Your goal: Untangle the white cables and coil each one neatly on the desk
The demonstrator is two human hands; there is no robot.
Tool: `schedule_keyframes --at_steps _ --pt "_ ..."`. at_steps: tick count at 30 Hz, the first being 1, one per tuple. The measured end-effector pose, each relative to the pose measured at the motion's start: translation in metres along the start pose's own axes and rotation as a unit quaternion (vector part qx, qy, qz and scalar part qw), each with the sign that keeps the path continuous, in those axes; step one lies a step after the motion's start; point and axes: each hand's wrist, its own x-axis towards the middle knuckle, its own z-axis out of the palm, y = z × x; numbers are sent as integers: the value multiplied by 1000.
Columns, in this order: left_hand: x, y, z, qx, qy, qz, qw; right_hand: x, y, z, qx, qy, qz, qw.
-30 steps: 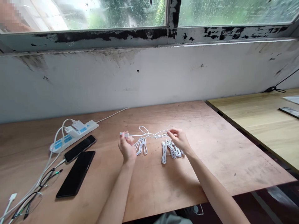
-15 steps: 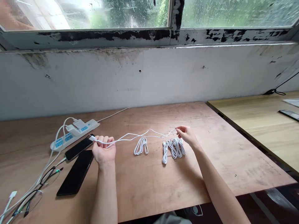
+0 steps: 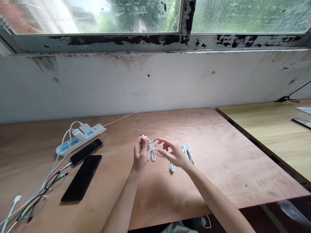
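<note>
Recording a seated person's two bare hands at work above a plywood board (image 3: pixel 218 181). The left hand (image 3: pixel 140 156) stands raised, its fingers (image 3: pixel 143 145) closed narrowly on a white plug (image 3: pixel 143 137), from which a thin white cable (image 3: pixel 152 141) runs toward the right. The right hand (image 3: pixel 174 155) reaches across from the other side, its fingers (image 3: pixel 162 141) extended and slightly parted just beside the left hand; whether they grip the cable cannot be told from this view.

A white coil (image 3: pixel 152 152) lies on the board directly beyond the left hand and almost touching it. A larger white bundle (image 3: pixel 187 153) lies just past the right hand, partly hidden by it, with one looped end (image 3: pixel 172 167) showing below the palm.

Well to the left stands a power strip (image 3: pixel 80 139) fitted with white chargers (image 3: pixel 82 131). Near it lie a smartphone (image 3: pixel 86 152), a second black phone (image 3: pixel 81 178) and wire-rimmed glasses (image 3: pixel 46 191) among loose white cords (image 3: pixel 41 184). A lighter wooden desk (image 3: pixel 255 136) adjoins on the right, carrying another phone (image 3: pixel 301 123). Behind the board are a stained wall (image 3: pixel 97 87) and a wet window (image 3: pixel 243 16).
</note>
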Motion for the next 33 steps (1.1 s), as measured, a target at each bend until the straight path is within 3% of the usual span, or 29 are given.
schedule_keyframes --at_steps 4,7,10,14,19,22,26,29,33 --pt "-6 1 6 70 -77 -23 994 3 -4 26 116 57 32 991" --pt "-7 3 8 92 -113 -8 989 5 2 31 190 123 55 973" --pt "-7 2 10 92 -124 1 988 6 4 28 216 140 61 964" --pt "-5 -1 9 54 -99 -34 993 7 2 24 222 142 64 963" --pt "1 -3 6 -2 -1 -30 1000 7 5 17 239 180 54 953" --pt "0 -3 8 -6 3 -35 999 7 8 14 217 190 40 957" --pt "-5 -5 13 20 -60 -33 997 5 10 16 123 197 18 973" --pt "-8 -7 16 56 -68 -10 996 2 8 19 75 200 24 977" --pt "-7 -8 17 30 -42 -14 999 2 8 16 163 81 84 980"
